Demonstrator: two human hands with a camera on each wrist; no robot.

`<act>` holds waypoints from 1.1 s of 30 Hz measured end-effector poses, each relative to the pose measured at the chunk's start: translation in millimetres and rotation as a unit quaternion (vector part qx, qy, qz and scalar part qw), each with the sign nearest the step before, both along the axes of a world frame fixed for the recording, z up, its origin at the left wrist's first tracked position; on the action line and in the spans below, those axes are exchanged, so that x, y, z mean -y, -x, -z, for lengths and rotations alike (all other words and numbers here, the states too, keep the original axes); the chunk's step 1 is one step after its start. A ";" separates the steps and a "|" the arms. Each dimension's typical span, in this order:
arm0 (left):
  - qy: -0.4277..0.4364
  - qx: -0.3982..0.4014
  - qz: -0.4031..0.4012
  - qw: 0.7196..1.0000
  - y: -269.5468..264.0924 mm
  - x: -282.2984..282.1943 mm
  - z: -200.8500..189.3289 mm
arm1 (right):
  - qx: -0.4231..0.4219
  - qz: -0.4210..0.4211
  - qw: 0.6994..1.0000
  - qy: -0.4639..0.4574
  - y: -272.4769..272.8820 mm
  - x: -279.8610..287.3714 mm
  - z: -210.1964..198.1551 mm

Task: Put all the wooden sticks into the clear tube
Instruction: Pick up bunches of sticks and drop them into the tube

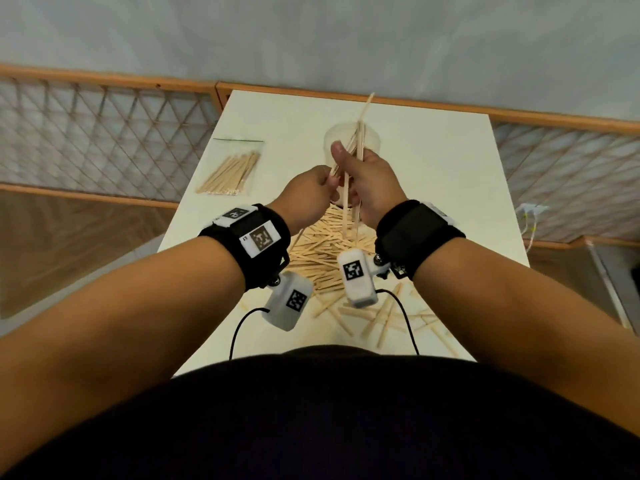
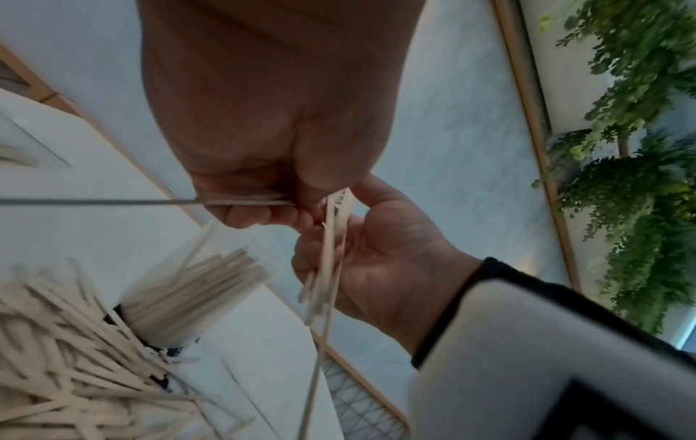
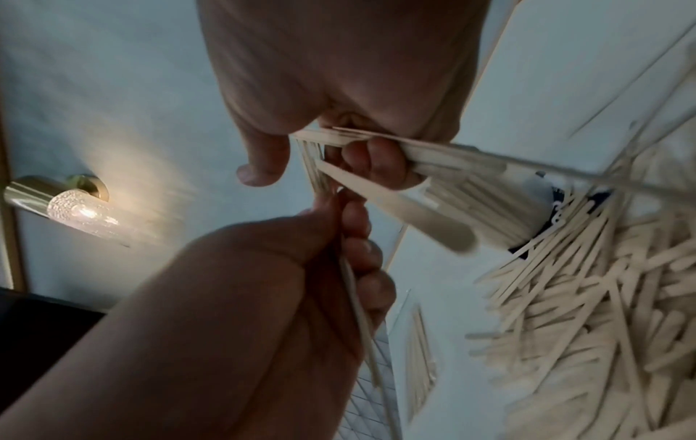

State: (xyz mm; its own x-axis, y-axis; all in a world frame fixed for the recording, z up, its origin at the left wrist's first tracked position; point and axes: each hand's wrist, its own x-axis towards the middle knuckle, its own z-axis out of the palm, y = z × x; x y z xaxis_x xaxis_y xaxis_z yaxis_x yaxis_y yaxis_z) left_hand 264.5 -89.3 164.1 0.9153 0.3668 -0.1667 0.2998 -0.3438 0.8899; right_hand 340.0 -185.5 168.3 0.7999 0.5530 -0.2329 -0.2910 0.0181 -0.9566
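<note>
A handful of wooden sticks (image 1: 358,143) is gripped in the right hand (image 1: 369,183), fingers curled round it, above the white table (image 1: 450,174). A few more are pinched at their ends by the left hand (image 1: 308,195) — judged a squaring-up, so the ends go in together. The clear tube (image 1: 372,140) stands upright just behind both hands, already holding sticks. Most of the loose pile (image 1: 325,251) lies below the wrists, so the task is judged far from done. 1 bagged bundle (image 1: 230,173) lies apart at the left.

loose sticks (image 1: 322,251) lie before the tube (image 1: 370,142); bag (image 1: 230,171) left.
</note>
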 end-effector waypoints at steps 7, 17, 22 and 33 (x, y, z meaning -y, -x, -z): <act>0.036 0.029 -0.060 0.997 -4.8 -0.7 -3.4 | 0.080 0.058 0.990 0.096 4.3 -14.6 -7.1; 0.223 0.032 -0.097 0.970 -1.8 -7.2 2.7 | 0.009 0.097 0.995 -0.012 8.1 -22.6 -21.1; 0.316 -0.052 -0.125 0.939 0.5 -19.1 12.4 | 0.059 0.097 0.993 -0.025 -6.3 -20.2 -37.3; 0.589 -0.084 -0.172 0.785 -5.3 -22.3 -9.7 | 0.110 0.015 0.989 -0.096 1.6 -34.5 -53.6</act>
